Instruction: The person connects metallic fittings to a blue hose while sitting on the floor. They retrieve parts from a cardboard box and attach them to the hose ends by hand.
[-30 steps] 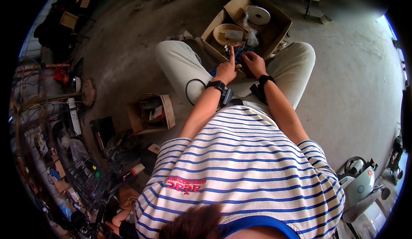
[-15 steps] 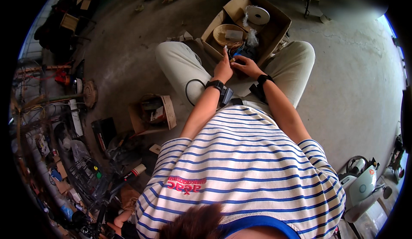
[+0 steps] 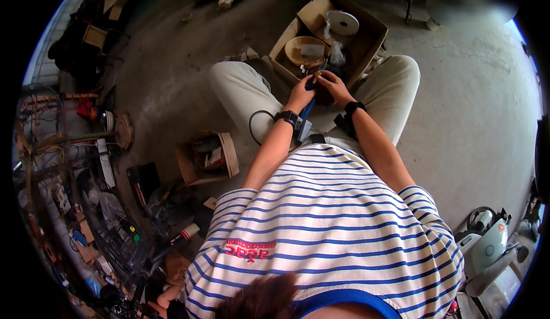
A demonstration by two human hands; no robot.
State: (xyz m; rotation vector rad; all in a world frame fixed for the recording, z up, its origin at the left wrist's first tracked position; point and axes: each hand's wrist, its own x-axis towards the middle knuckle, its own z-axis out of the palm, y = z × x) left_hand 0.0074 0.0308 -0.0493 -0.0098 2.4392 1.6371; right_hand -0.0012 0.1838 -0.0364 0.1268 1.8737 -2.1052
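My two hands meet between my knees, over the near edge of an open cardboard box (image 3: 366, 61). My left hand (image 3: 300, 94) is closed round a blue and dark thing (image 3: 308, 109), long and narrow, whose blue part sticks out below the palm toward my body; its kind is hard to make out. Pinched in the fingertips of my right hand (image 3: 337, 88) is a small brass-coloured piece (image 3: 318, 75), right beside the left fingertips. Inside the box lie a round tan basket (image 3: 293, 48), a clear plastic container (image 3: 312, 51), a white reel (image 3: 344, 23) and a clear plastic bag (image 3: 337, 54).
A smaller cardboard box (image 3: 230, 154) with dark items stands on the floor at my left. Cluttered shelving (image 3: 63, 164) and piled parts line the left side. A white scooter (image 3: 487, 244) is at the lower right. A round table (image 3: 472, 6) stands at the far right.
My left hand has turned from pointing forward to curling inward, and the blue part now shows below it. The right hand has shifted slightly forward and right with the brass-coloured piece.
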